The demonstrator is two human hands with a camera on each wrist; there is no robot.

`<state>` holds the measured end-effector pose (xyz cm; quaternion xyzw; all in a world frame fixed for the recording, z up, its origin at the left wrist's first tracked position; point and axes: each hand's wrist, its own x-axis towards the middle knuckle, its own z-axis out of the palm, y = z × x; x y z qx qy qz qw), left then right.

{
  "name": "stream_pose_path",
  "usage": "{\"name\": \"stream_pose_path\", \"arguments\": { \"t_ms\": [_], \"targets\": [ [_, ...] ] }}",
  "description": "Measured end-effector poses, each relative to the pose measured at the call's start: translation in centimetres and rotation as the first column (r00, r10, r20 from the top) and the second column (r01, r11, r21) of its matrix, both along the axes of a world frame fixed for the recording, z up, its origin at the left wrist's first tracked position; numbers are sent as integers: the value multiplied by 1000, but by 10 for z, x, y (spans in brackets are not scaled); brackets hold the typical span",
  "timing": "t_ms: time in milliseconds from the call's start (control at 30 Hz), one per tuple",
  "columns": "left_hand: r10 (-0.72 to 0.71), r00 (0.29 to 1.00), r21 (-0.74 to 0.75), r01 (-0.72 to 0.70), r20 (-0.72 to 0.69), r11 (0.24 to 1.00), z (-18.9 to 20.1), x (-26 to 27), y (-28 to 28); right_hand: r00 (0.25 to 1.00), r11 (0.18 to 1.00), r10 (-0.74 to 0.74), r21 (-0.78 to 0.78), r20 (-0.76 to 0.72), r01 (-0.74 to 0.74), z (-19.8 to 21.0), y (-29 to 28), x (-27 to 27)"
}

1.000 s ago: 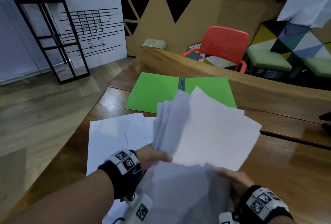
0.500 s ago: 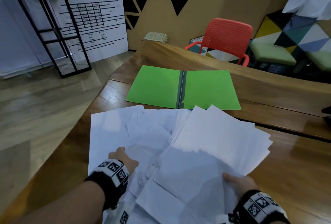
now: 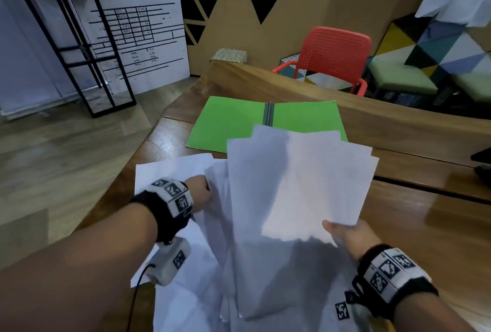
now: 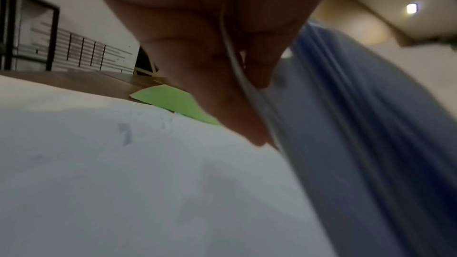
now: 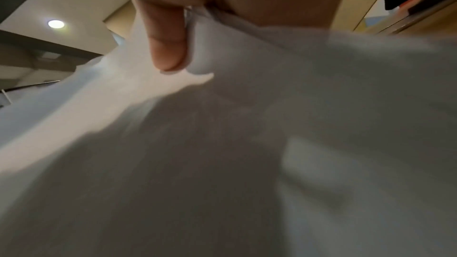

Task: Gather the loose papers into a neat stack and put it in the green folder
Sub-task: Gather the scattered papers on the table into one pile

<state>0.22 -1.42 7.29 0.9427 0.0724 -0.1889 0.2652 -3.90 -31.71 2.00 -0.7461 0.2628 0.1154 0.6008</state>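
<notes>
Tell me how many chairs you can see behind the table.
1 for certain: the red chair stands just beyond the table's far edge. To its right are green cushioned seats, partly hidden, so more chairs may be there.

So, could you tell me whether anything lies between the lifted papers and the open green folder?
Nothing visible does. The lifted papers, held by the right hand and left hand, already overlap the near edge of the green folder, whose open faces are bare. More loose sheets lie on the table.

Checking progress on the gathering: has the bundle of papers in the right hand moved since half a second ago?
Yes. The paper bundle has lifted off the table, now overlapping the green folder's near edge.
</notes>
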Motion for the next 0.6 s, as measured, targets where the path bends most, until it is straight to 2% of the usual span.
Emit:
{"name": "stream_pose_path", "arguments": {
  "t_ms": [33, 67, 133, 200, 267, 300, 333, 367, 400, 433, 467, 500, 600],
  "targets": [
    [51, 998, -121, -54, -28, 991, 3, 1, -1, 1000, 1000, -9, 30, -3, 9, -1, 2, 1],
    [113, 991, -291, -128, -69, 948, 6, 0, -3, 1000, 998, -15, 54, -14, 15, -4, 4, 1],
    [231, 961, -535, -276, -152, 798, 3, 2, -6, 999, 997, -20, 75, -47, 24, -12, 7, 4],
    [315, 918, -670, -391, -239, 631, 1, 0, -8, 995, 997, -49, 54, -86, 54, -17, 10, 4],
    [352, 853, -760, -511, -387, 402, -9, -5, -7, 987, 993, -115, 5, -117, 116, -24, 10, 3],
    [347, 823, -756, -558, -450, 341, -17, -10, -7, 983, 991, -131, 14, -126, 134, -28, 12, 0],
    [327, 817, -734, -573, -475, 365, -28, -19, -7, 980, 986, -155, 37, -127, 161, -35, 14, -4],
    [300, 820, -685, -572, -487, 450, -40, -28, -8, 981, 986, -152, 48, -117, 158, -42, 17, -8],
    [243, 855, -608, -501, -458, 616, -51, -38, -9, 987, 989, -138, 48, -88, 142, -53, 18, -11],
    [152, 901, -498, -358, -406, 790, -64, -44, -8, 989, 989, -131, 57, -63, 135, -59, 20, -14],
    [67, 932, -381, -210, -357, 900, -74, -49, -10, 990, 987, -130, 84, -60, 135, -55, 25, -19],
    [14, 950, -299, -113, -313, 947, -80, -52, -12, 991, 988, -116, 96, -73, 122, -52, 26, -21],
    [18, 961, -292, -101, -274, 951, -82, -53, -17, 986, 995, -73, 50, -153, 81, -56, 22, -19]
  ]
}}
